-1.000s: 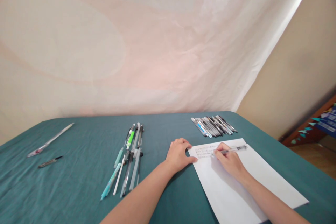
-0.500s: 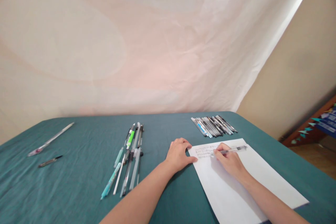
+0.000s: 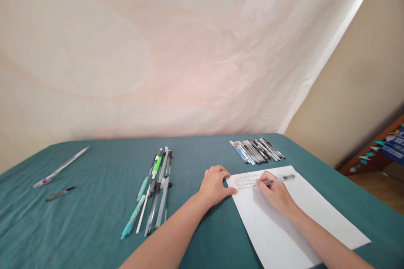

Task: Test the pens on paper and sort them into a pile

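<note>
A white sheet of paper point(image 3: 303, 214) lies on the teal tablecloth point(image 3: 94, 201), with a few lines of small writing near its top left corner. My right hand point(image 3: 274, 193) is closed round a clear pen point(image 3: 279, 180), its tip on the paper by the writing. My left hand point(image 3: 214, 185) rests with curled fingers on the sheet's left edge, pressing it down.
A row of several dark and grey pens point(image 3: 257, 150) lies beyond the paper. A loose bunch of pens point(image 3: 154, 185), some green and light blue, lies left of my left hand. Two single pens point(image 3: 59, 168) lie at the far left. A white cloth backdrop point(image 3: 158, 50) hangs behind.
Almost nothing differs; my right hand and the pen have shifted very slightly on the paper.
</note>
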Action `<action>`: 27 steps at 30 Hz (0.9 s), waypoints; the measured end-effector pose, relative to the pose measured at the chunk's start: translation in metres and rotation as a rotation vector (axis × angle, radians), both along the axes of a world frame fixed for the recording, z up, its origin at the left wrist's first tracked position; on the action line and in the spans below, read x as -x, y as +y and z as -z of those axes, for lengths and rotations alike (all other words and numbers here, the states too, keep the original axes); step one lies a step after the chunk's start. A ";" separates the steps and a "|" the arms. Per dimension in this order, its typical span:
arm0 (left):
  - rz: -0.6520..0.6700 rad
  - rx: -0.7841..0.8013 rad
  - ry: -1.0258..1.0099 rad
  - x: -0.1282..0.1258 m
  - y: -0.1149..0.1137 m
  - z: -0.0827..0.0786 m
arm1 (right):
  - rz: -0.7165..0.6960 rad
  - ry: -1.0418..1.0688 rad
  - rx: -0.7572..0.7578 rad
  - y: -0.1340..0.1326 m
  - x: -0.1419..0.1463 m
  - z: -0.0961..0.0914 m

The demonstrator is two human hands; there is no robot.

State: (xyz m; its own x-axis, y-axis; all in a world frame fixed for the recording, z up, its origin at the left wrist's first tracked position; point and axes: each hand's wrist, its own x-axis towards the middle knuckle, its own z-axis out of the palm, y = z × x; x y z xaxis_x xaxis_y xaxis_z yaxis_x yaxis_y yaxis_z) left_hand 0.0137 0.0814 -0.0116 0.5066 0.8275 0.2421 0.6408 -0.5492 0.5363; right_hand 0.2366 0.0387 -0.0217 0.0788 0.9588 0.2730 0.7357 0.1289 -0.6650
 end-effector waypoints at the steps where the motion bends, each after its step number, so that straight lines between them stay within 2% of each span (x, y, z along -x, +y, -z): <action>1: -0.003 0.006 0.006 0.000 0.000 -0.001 | 0.005 0.001 -0.001 0.000 0.000 0.000; 21: -0.003 0.017 -0.008 0.000 0.000 -0.002 | -0.009 -0.006 -0.013 0.002 -0.001 0.002; 27: 0.006 -0.011 -0.037 0.000 0.002 0.004 | -0.002 0.005 0.006 0.001 -0.003 0.003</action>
State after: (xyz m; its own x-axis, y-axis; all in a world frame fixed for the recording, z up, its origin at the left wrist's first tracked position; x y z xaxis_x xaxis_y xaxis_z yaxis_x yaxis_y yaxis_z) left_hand 0.0132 0.0831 -0.0156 0.5019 0.8218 0.2696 0.6174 -0.5587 0.5537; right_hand 0.2393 0.0399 -0.0246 0.0785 0.9605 0.2670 0.7320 0.1263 -0.6695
